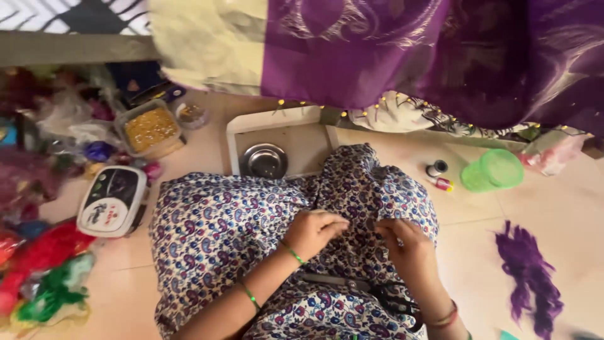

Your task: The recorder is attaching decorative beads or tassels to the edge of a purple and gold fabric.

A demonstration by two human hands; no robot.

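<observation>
I look down at my lap, covered in white cloth with a blue and purple paisley print [220, 226]. My left hand [314, 230] rests on the cloth with its fingers curled, pinching at a fold near the middle. My right hand [406, 249] is close beside it, fingers bent onto the same fold; whether something thin is held between the fingers is too small to tell. Black-handled scissors [393, 299] lie on my lap just under the right wrist. Green bangles sit on my left forearm.
A purple and cream cloth [377, 50] with small yellow tassels hangs above. On the floor are a white tray with a steel bowl [265, 160], a box of yellow beads [151, 129], a white device [113, 200], thread spools [437, 169], a green container [494, 169], purple thread scraps [528, 271], and coloured yarn [44, 271] at left.
</observation>
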